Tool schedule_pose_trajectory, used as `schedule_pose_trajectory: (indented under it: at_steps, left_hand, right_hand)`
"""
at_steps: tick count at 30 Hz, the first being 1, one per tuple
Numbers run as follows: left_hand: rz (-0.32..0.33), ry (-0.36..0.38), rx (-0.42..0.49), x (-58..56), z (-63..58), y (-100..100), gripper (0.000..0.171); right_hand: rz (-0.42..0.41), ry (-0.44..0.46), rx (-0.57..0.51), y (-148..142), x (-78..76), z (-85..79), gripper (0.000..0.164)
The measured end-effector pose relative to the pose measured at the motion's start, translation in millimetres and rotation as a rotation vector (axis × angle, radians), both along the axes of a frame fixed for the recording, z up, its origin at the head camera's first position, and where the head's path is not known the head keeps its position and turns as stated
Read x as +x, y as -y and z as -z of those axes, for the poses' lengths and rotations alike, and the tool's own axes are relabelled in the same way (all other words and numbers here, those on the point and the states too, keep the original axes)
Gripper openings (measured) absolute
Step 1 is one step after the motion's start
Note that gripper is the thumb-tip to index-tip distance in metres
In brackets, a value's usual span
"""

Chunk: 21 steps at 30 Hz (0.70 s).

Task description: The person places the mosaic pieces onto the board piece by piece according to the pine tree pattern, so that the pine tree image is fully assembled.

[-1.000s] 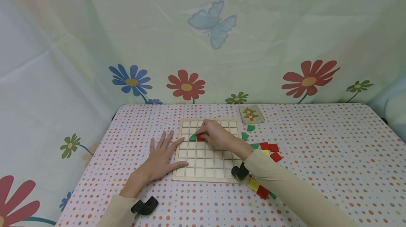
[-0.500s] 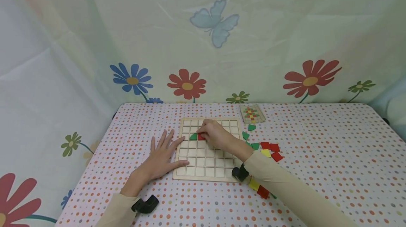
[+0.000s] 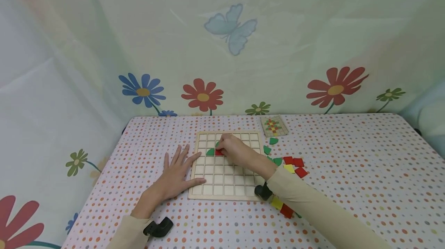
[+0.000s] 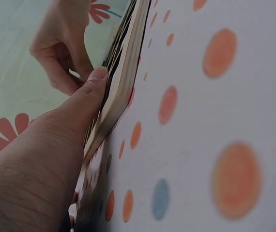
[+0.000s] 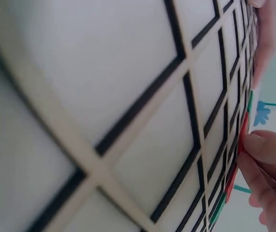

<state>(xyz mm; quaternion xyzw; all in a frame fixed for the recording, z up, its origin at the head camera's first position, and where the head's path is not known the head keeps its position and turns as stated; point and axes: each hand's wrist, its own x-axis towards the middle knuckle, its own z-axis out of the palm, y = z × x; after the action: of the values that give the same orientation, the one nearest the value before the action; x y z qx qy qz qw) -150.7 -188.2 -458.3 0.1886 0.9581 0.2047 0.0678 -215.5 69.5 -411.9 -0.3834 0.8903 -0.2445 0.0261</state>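
A wooden grid board (image 3: 203,193) lies on the spotted table. My left hand (image 3: 172,177) is spread at its left side, with the thumb and index fingertip over the edge; in the left wrist view that thumb presses the rim. Over the upper part of the grid, my right hand (image 3: 236,150) has thumb and fingertips together at a red square tile (image 3: 219,152). In the right wrist view, the fingertips pinch at the red tile (image 5: 243,133). A green quarter-round piece (image 3: 210,152) sits just left of it, and another green piece (image 3: 217,144) peeks out above the fingertips.
Right of the board lie loose green pieces (image 3: 274,140), red squares (image 3: 298,162) and a yellow square (image 3: 289,168). More yellow and red tiles (image 3: 286,211) lie beside the right forearm. A pattern card (image 3: 274,126) is behind the board's right corner.
My right fingertips have drawn back slightly, and a green piece now shows above them. The left hand stays in place. The whole view has shifted a little.
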Motion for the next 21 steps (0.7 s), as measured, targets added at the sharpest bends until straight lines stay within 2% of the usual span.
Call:
schedule_pose_trajectory:
  at_steps: [4,8,15,21]
  left_hand:
    - [-0.005,-0.005,0.006,1.4,1.3,-0.5,0.088]
    - [-0.006,-0.011,0.003,1.4,1.7,-0.9,0.089]
    - [-0.003,-0.004,0.005,1.9,0.4,-0.1,0.088]
    - [0.001,-0.013,0.008,1.9,0.5,-0.4,0.088]
  right_hand:
    - [-0.026,0.017,-0.017,-10.6,7.5,-2.1,0.024]
    - [-0.034,0.041,-0.015,-32.0,22.5,-6.2,0.025]
    - [0.058,0.192,-0.022,-80.8,63.5,-19.3,0.029]
    - [0.088,0.234,-0.064,-115.1,98.3,-14.6,0.026]
